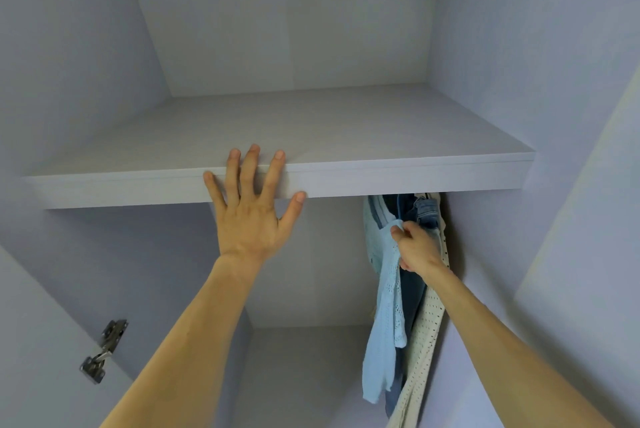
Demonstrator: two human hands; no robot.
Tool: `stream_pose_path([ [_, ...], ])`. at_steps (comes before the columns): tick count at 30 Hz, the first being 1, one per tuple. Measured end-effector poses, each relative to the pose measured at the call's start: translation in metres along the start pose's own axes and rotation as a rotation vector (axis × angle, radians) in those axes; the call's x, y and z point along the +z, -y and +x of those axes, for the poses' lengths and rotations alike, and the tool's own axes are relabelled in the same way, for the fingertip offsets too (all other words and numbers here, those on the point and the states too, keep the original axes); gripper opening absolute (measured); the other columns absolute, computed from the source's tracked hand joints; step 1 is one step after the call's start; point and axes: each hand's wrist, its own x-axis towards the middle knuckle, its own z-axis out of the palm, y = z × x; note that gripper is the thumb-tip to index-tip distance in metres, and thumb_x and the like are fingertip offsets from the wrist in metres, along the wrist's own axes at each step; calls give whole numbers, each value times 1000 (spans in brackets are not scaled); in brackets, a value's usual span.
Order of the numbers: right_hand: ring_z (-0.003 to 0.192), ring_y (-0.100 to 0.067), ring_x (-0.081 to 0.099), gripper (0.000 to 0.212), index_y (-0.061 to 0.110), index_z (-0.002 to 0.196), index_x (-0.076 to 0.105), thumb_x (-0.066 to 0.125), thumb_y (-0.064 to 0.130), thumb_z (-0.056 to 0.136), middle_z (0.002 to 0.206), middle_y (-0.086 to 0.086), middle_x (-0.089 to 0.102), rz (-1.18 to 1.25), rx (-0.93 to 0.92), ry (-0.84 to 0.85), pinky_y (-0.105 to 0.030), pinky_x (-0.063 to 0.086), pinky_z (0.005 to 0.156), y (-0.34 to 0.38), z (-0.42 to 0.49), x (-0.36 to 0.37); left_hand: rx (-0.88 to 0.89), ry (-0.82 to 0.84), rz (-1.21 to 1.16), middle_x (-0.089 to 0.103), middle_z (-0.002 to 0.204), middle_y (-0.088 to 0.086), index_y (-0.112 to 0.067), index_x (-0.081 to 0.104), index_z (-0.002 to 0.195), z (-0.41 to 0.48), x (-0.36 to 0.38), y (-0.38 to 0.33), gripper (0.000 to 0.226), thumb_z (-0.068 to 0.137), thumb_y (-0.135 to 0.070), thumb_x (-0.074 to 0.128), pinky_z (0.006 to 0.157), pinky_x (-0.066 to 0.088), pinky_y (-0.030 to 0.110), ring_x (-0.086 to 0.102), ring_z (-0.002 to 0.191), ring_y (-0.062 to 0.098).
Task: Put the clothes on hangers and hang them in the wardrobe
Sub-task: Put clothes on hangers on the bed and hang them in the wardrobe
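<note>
Pale-blue knit was the thing being hung: the top [384, 306] dangled under the right end of the shelf [381, 136], inside the wardrobe [519, 46] and close to its right wall. Jeans [424, 211] and a cream knit [426, 334] hung just behind and beside it. The right hand [417, 247] had its fingers curled tight round the neck of the top, where a thin blue hanger [399, 207] rose from the cloth and vanished behind the shelf's front edge. The left hand [249, 216] lay flat and spread over that front edge, well to the left, fingers straight and holding nothing, apparently as a brace. The rail was hidden by the shelf, so whether the hook had caught it could not be told. The step looked to be seating the hook, and doing it well would likely mean working by feel. Lifting the hanger by its neck rather than by the knit would keep the open weave from stretching or sliding off a shoulder. The hook should go over the rail and settle before the grip loosened, clear of the neighbouring hooks so the garments would not tangle. With the clothes bunched at the right wall, nudging the top leftward afterwards would probably let it hang straight. A hinge [104, 351] sat low on the left panel.
</note>
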Motion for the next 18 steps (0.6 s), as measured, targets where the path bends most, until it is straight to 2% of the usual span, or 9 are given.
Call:
stream_pose_path([
  [2,46,-13,34,25,16,82,44,55,28,101,63,-1,33,271,77,94,-26,34,44,15,-6,-8,-2,21,-2,16,162,7,-32,19,157,0,-1,-1,72,95,-65,37,118,-2,65,1,153,30],
  [5,46,-12,33,18,15,89,49,57,27,100,70,-3,37,450,56,205,-20,25,38,30,-14,-17,-10,48,0,16,162,6,-32,18,157,0,-5,-1,72,95,-65,37,118,0,65,2,153,30],
  [12,46,-14,47,23,8,99,51,51,31,103,88,-6,53,241,-62,292,-24,30,41,29,-55,-6,-22,132,23,14,163,4,-33,14,158,-1,-15,-3,72,97,-65,36,119,4,64,0,152,28],
  [16,48,-17,49,22,13,97,52,50,34,103,79,-5,50,135,-116,370,-24,33,43,13,-86,8,-70,164,-59,13,163,2,-34,17,157,0,-24,-10,68,99,-59,41,120,7,63,-3,153,26],
  [18,48,-18,49,23,14,96,52,50,36,102,76,-3,49,105,-127,413,-24,34,42,5,-102,15,-76,147,-155,14,164,2,-33,21,157,-5,-32,-14,67,98,-50,48,121,10,59,0,153,26],
])
